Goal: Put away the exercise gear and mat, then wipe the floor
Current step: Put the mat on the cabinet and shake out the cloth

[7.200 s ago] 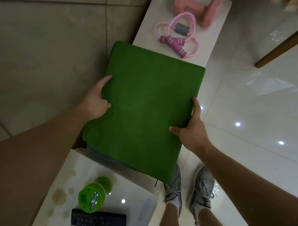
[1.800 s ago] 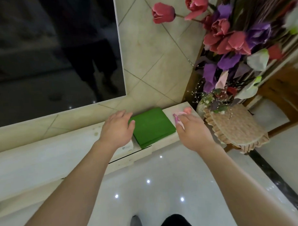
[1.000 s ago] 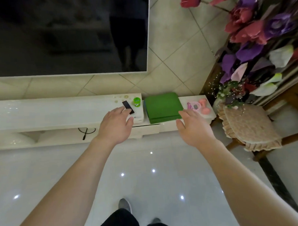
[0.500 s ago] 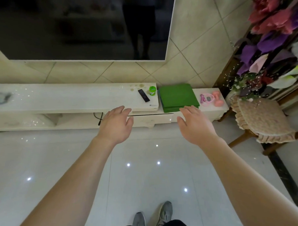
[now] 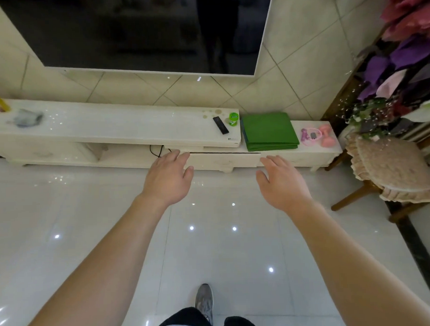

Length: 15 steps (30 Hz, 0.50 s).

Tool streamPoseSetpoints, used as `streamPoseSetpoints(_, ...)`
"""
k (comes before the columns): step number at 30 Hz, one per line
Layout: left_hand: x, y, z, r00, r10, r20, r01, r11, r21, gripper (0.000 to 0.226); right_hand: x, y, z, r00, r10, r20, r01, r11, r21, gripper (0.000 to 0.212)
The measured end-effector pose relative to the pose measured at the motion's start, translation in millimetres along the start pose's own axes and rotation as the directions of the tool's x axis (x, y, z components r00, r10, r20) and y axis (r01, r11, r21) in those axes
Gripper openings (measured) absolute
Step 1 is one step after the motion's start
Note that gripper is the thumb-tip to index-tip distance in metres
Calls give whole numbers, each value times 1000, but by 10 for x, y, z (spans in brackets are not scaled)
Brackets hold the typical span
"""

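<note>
Mat [image 5: 269, 130], gear [image 5: 326, 135]: surface's [image 5: 302, 124] right end. Left hand [image 5: 168, 182], right hand [image 5: 283, 186]: grips apart, empty. Likely next: fetch cloth.

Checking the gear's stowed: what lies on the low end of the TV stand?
A folded green mat, a coiled pink cord and a pink dumbbell. Anything under the mat is hidden.

A: Where are your hands?
B: Your left hand [image 5: 169, 181] sits at eleven o'clock, your right hand [image 5: 281, 185] at one, both over the floor [image 5: 89, 216], fingers [image 5: 178, 156] loose, holding nothing.
A: And the gear?
B: The folded green mat [image 5: 269, 130] lies on the bench [image 5: 110, 125] at one o'clock, pink dumbbell [image 5: 327, 134] at its three, remote [image 5: 220, 125] at its nine.
</note>
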State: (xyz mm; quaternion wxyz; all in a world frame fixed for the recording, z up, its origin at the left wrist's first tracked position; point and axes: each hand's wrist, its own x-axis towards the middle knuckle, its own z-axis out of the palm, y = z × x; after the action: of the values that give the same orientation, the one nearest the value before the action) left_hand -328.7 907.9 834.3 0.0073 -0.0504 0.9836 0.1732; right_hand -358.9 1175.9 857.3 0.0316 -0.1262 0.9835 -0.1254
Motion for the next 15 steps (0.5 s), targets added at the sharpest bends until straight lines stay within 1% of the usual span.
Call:
streamPoseSetpoints(2,-165,47,21,1000,-16,-16,16,1000,2,48,-133,29,10,1000,-14,11,14,1000,3,46)
streamPoseSetpoints(8,-751,216,187,998,-55,-13,55,998,10,48,-613,173,36,997,-63,46,64,998,-21,49)
streamPoseSetpoints(15,-1427,170,303,994,-102,-27,102,995,5,47,-1100,149,141,986,-134,95,137,990,-30,48)
